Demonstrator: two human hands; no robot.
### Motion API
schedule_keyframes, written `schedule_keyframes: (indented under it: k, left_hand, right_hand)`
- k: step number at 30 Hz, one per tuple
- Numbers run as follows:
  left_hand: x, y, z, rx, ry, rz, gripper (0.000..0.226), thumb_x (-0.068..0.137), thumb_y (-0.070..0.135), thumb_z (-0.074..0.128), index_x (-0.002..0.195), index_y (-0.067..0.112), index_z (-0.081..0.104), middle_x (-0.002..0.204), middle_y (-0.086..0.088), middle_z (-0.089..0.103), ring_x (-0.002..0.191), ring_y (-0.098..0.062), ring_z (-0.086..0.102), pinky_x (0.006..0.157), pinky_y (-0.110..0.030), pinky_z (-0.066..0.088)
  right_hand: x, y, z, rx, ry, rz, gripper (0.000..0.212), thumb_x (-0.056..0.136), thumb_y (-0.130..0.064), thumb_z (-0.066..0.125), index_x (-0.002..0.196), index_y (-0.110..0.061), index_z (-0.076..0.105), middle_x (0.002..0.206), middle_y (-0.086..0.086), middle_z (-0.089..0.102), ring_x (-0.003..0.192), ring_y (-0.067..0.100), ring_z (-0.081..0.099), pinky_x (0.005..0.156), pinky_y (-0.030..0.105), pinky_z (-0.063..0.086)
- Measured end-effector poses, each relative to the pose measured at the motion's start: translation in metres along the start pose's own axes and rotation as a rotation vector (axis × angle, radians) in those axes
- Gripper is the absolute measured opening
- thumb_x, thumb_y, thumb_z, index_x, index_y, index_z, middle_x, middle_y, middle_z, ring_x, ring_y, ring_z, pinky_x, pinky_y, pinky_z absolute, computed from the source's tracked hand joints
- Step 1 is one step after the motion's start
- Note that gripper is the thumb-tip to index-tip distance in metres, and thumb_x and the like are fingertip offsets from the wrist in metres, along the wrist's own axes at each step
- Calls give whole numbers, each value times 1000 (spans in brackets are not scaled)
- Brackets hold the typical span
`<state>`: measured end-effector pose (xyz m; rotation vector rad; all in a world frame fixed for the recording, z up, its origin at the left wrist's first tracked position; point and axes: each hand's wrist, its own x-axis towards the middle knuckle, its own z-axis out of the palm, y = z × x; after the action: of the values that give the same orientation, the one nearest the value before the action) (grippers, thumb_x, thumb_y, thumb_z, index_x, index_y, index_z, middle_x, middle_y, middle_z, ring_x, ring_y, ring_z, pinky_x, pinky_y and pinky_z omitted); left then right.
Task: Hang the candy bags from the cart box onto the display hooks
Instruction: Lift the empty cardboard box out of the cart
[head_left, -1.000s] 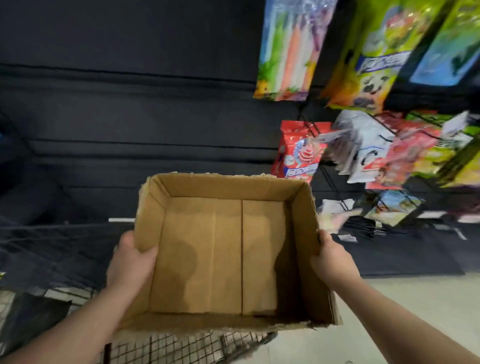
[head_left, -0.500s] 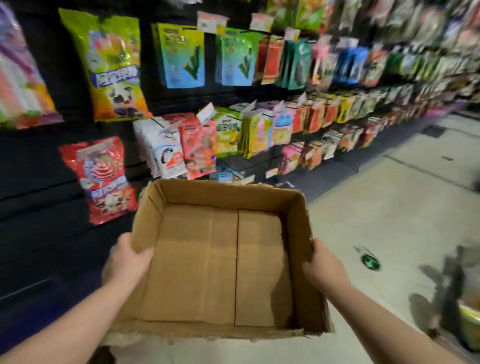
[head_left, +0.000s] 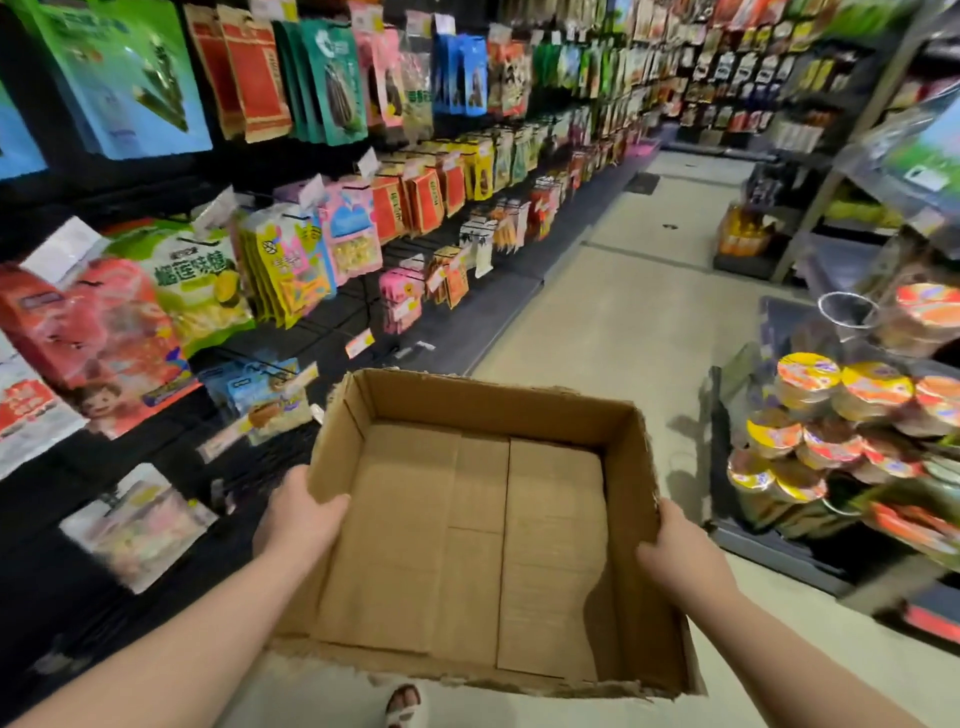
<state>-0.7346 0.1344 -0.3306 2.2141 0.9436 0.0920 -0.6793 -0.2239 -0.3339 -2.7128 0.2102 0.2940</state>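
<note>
I hold the cardboard box (head_left: 493, 410) up in the air over the floor (head_left: 623, 322). My left hand (head_left: 301, 514) grips the box's left edge. My right hand (head_left: 675, 556) grips its right edge. The candy bags (head_left: 291, 260) hang in rows on the display, left of the box.

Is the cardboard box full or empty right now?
Empty: the cardboard box shows only its bare bottom flaps, no bags inside.
</note>
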Motion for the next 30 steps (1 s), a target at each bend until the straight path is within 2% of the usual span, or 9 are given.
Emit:
schedule_keyframes:
  k: [6,9,13,17,21,27,30]
  left_hand:
    - [101,61,60,35,-113,62,57,84,34,67,133,15,45,125,-14,59,113,-35,57,90,-41,49]
    - [154,90,79,37,-159,85,56,84,34,66,133,16,46,123,-12,60,109,-35,58,85,-39,49]
    - [219,136,105,79,-199,160,50,85,35,66,128,16,49,119,-11,60,107,-35,58,75,-35,42]
    - [257,174,136,98,-235,201,52,84,35,66,129,15,47,121,-12,59,107,-35,57,73,-34,39]
    - [292,212,170,105,-261,219,53,84,34,66,129,15,47,120,-11,59,105,-34,57,73,-34,38]
    - [349,269,235,108,-292,220,50,84,34,65,127,15,48,103,-2,56,87,-25,51,72,-35,42]
    - [379,303,276,149,-304,194,51,86,34,65,130,15,46,110,-6,58,88,-25,51,71,-35,42]
  right_hand:
    - [84,-6,-4,10,9,127,51,86,-16,54,134,-15,38,112,7,64,96,26,63,69,29,47]
    - [128,-21,-8,31,2,177,53,87,-15,55,137,-15,37,113,6,63,94,24,62,68,27,45]
    - [177,-34,-13,76,20,233,48,86,-12,53,133,-16,41,94,-1,54,78,19,53,62,26,41]
    - [223,-30,-20,85,25,310,46,86,-12,52,130,-15,42,88,-3,52,75,18,51,54,25,37]
    - [276,-27,-26,81,16,358,42,87,-15,53,127,-14,42,94,0,53,82,21,55,67,31,46]
    - [381,-6,-27,100,-27,370,42,88,-22,54,127,-16,40,94,-2,52,80,20,54,69,31,46]
    - [444,9,-26,154,-68,371,46,88,-21,54,131,-16,39,101,2,56,90,25,61,77,35,51]
